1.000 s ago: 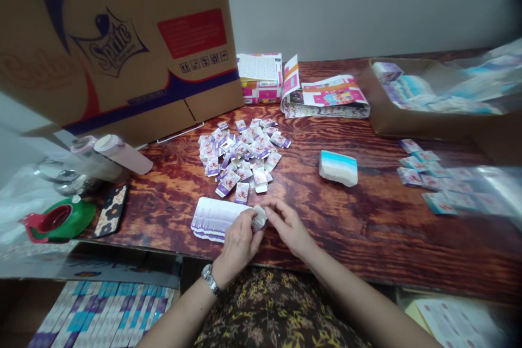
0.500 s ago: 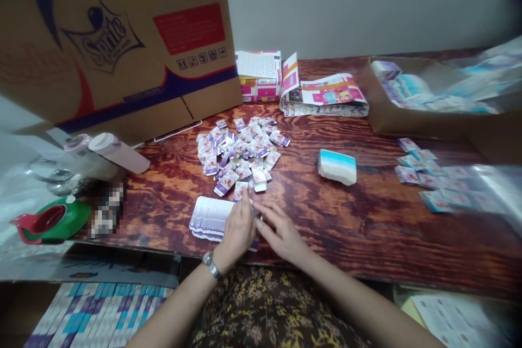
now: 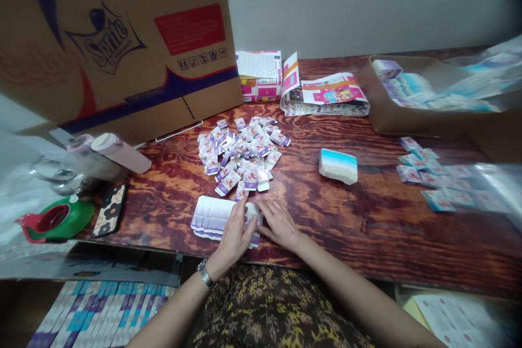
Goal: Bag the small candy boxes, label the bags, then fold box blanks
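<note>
My left hand (image 3: 237, 229), with a metal watch on its wrist, rests over the right end of a fanned row of flat white-and-purple cartons (image 3: 210, 218). Its thumb and fingers close around a small carton (image 3: 253, 212), which is partly hidden. On the other side, my right hand (image 3: 280, 224) has its fingers bent together against the same carton. Just beyond the hands lies a heap of small folded white-and-purple boxes (image 3: 244, 152) with a flower print.
A stack of blue-and-white cartons (image 3: 338, 166) sits to the right, with scattered small boxes (image 3: 428, 174) farther over. Behind are a large cardboard box (image 3: 122, 38) and an open carton (image 3: 428, 119). At left stand a pink bottle (image 3: 122, 153), a phone (image 3: 110, 211) and a green tape dispenser (image 3: 69, 220).
My hands have shifted slightly, the left thumb now spreading toward the right hand. A purple-and-white box now shows at the heap's near side where it was not seen before.
</note>
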Demonstrator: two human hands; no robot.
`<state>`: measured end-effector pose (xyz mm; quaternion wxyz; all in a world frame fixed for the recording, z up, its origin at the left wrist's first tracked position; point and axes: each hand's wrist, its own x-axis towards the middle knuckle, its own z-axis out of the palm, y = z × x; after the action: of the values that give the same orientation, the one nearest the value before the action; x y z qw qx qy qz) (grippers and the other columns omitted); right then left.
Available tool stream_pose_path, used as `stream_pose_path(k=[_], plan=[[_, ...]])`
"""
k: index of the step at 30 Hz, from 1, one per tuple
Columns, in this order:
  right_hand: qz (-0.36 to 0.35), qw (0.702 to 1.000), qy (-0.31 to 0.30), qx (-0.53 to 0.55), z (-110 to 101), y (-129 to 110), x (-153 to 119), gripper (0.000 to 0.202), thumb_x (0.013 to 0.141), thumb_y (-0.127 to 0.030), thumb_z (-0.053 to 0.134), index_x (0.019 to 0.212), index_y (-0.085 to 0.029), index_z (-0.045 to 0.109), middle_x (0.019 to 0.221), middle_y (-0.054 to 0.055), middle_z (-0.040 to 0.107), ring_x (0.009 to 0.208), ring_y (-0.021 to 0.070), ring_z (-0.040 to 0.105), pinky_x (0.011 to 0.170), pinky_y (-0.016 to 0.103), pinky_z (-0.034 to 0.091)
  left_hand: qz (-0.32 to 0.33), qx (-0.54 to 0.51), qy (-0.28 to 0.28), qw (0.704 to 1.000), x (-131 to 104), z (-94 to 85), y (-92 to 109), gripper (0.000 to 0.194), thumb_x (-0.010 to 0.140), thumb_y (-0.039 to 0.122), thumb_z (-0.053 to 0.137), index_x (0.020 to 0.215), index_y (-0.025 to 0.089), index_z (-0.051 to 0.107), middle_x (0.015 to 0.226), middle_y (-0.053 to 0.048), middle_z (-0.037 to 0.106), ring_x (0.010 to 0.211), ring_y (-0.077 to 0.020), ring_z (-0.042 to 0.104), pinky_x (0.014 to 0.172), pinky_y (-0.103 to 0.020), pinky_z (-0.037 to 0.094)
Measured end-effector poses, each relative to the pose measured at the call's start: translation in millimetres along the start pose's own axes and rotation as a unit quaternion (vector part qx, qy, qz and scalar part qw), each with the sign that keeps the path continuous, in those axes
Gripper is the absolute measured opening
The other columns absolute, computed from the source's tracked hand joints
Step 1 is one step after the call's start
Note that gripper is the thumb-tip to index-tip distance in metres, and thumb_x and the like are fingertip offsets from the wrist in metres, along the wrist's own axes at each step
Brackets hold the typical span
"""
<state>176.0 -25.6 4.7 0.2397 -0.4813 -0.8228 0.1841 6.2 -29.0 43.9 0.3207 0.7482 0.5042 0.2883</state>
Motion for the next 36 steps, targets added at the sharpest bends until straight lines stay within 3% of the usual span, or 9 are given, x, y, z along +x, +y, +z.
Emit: stream_pose_path(k=[5, 11, 14, 18, 22, 25, 29, 33, 36], plan=[[0.058, 0.990, 0.047, 0.116, -9.1, 2.7, 4.1, 0.034, 0.084, -0.023, 0.052, 0.118, -0.020, 0.053, 0.103, 0.009, 0.063, 0.095, 0.0232, 0.056, 0.085, 0.039, 0.045, 0.012, 0.039, 0.015, 0.999, -9.8, 7.4, -7.8, 0.060, 0.088, 0.030, 0.046, 0.139, 0.018, 0.018, 0.132, -0.017, 0.041, 0.123, -0.0252, 0.041, 0.099, -0.045, 0.039], [0.156, 0.925, 0.032, 0.346, -26.5, -14.0, 4.6, 0.025, 0.084, -0.023, 0.049, 0.108, -0.019, 0.056, 0.078, 0.001, 0.058, 0.064, 0.0129, 0.054, 0.060, 0.025, 0.046, 0.054, 0.105, 0.023, 0.993, -15.3, 21.4, -4.1, 0.079, 0.078, 0.028, 0.060, 0.140, 0.015, 0.012, 0.127, -0.018, 0.044, 0.118, -0.0287, 0.044, 0.096, -0.047, 0.040], [0.146, 0.936, 0.050, 0.316, -34.3, -20.5, 4.4, 0.024, 0.081, -0.020, 0.052, 0.105, -0.020, 0.058, 0.076, -0.001, 0.055, 0.066, 0.0128, 0.053, 0.062, 0.024, 0.045, 0.057, 0.112, 0.031, 0.992, -15.1, 24.1, -3.4, 0.064, 0.078, 0.016, 0.054, 0.135, 0.014, 0.024, 0.118, -0.015, 0.051, 0.111, -0.0268, 0.050, 0.091, -0.043, 0.045], [0.157, 0.941, 0.077, 0.289, -43.1, -22.5, 4.2, 0.026, 0.083, -0.020, 0.051, 0.108, -0.021, 0.053, 0.075, -0.001, 0.054, 0.063, 0.0128, 0.054, 0.059, 0.025, 0.046, 0.018, 0.099, 0.048, 0.994, -12.1, 19.0, -0.2, 0.043, 0.080, 0.021, 0.054, 0.121, 0.018, 0.040, 0.099, -0.009, 0.060, 0.090, -0.0219, 0.061, 0.077, -0.034, 0.050], [0.071, 0.961, 0.121, 0.236, -48.6, -27.5, -0.7, 0.024, 0.085, -0.020, 0.049, 0.109, -0.021, 0.051, 0.099, 0.006, 0.057, 0.091, 0.0187, 0.057, 0.078, 0.033, 0.050, -0.005, 0.087, 0.085, 0.993, -10.3, 12.9, 4.9, 0.057, 0.079, 0.026, 0.058, 0.129, 0.018, 0.032, 0.108, -0.011, 0.060, 0.084, -0.0195, 0.063, 0.071, -0.029, 0.050], [-0.010, 0.978, 0.138, 0.157, -46.5, -32.5, -6.9, 0.021, 0.085, -0.020, 0.051, 0.106, -0.020, 0.056, 0.118, 0.011, 0.050, 0.114, 0.0242, 0.047, 0.094, 0.041, 0.042, 0.005, 0.087, 0.103, 0.991, -9.3, 11.8, 5.8, 0.058, 0.077, 0.024, 0.058, 0.129, 0.019, 0.031, 0.111, -0.010, 0.058, 0.080, -0.0180, 0.063, 0.070, -0.029, 0.050], [-0.002, 0.979, 0.099, 0.178, -43.1, -37.6, -10.4, 0.022, 0.087, -0.022, 0.049, 0.107, -0.020, 0.058, 0.122, 0.012, 0.050, 0.113, 0.0240, 0.049, 0.095, 0.040, 0.042, 0.054, 0.084, 0.064, 0.993, -8.9, 12.3, 3.4, 0.045, 0.076, 0.014, 0.052, 0.119, 0.020, 0.039, 0.100, -0.006, 0.060, 0.080, -0.0165, 0.062, 0.072, -0.029, 0.050], [0.099, 0.933, 0.093, 0.334, -47.7, -39.5, -1.9, 0.022, 0.091, -0.027, 0.044, 0.109, -0.022, 0.056, 0.106, 0.006, 0.060, 0.097, 0.0181, 0.058, 0.084, 0.033, 0.048, 0.091, 0.103, 0.035, 0.990, -10.5, 10.6, 2.3, 0.035, 0.081, 0.017, 0.049, 0.116, 0.018, 0.041, 0.098, -0.008, 0.057, 0.091, -0.0190, 0.059, 0.078, -0.032, 0.050], [0.160, 0.889, 0.090, 0.420, -49.0, -36.9, 7.7, 0.021, 0.090, -0.030, 0.046, 0.103, -0.020, 0.059, 0.099, 0.004, 0.064, 0.091, 0.0174, 0.060, 0.082, 0.032, 0.048, 0.100, 0.129, 0.035, 0.986, -11.5, 9.3, 3.5, 0.048, 0.083, 0.018, 0.048, 0.128, 0.016, 0.032, 0.111, -0.013, 0.055, 0.104, -0.0222, 0.055, 0.087, -0.037, 0.047]])
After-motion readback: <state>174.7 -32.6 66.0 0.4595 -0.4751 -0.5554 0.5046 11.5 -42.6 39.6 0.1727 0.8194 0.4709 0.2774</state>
